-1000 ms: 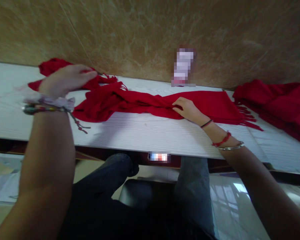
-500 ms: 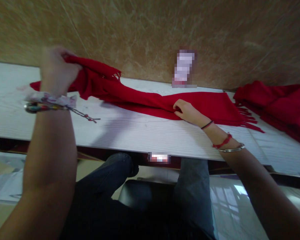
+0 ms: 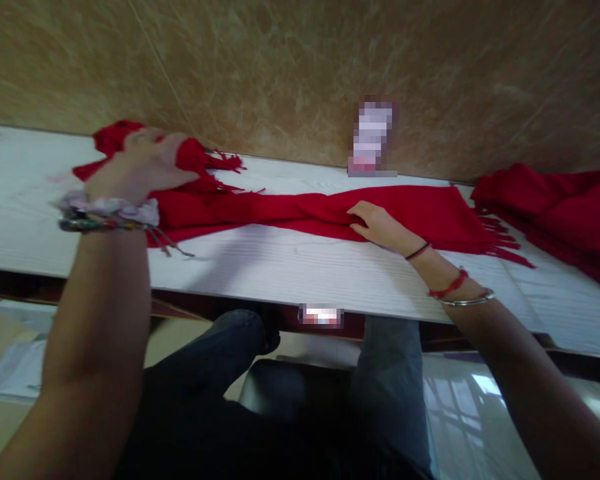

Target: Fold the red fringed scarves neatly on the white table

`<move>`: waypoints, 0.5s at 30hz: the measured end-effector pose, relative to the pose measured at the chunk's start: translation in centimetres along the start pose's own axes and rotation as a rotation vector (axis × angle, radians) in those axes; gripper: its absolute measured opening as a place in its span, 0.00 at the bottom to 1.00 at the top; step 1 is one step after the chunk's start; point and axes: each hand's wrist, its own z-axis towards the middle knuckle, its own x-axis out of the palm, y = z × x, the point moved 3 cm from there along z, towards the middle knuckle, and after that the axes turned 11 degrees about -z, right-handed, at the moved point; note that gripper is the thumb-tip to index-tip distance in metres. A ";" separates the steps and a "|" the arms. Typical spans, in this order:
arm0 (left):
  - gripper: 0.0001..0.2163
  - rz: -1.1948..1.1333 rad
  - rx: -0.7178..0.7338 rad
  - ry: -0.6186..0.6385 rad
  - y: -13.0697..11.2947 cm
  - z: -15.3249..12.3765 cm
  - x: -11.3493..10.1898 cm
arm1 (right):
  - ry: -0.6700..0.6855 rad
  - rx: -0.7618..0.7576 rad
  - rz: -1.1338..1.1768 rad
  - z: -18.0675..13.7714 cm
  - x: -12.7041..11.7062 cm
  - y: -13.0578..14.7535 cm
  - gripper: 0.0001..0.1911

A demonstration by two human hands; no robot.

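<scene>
A red scarf (image 3: 420, 213) with fringed ends lies lengthwise along a white wood-grain table (image 3: 280, 267). Its right part is flat with the fringe toward the right; its left part is bunched up against the wall. My left hand (image 3: 145, 163) lies over the bunched left end, fingers and thumb spread apart on the cloth. On the middle of the scarf, my right hand (image 3: 375, 223) has its fingers curled onto a fold of the fabric, with the fingertips partly sunk in it.
A second heap of red cloth (image 3: 560, 213) sits at the table's right end. Behind the table rises a brown marbled wall (image 3: 280, 67), with a blurred-out upright item (image 3: 373, 137) against it. My legs and a dark seat are below the table's front edge.
My left hand has come down and slightly right, laying the lifted left end onto the table, and its fingers have spread. My right hand stays in place on the scarf.
</scene>
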 end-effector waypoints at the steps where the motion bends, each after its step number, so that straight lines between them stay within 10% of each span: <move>1: 0.34 -0.017 0.079 0.109 -2.3 0.3 0.4 | 0.001 -0.005 -0.005 0.0 0.0 0.1 0.12; 5: 0.32 -0.121 0.356 0.430 -9.1 1.3 3.4 | -0.007 0.000 -0.013 -0.1 -0.2 0.2 0.09; 15: 0.21 -0.131 0.623 0.258 -12.5 1.4 6.2 | -0.033 -0.056 0.039 -0.1 -0.8 1.0 0.08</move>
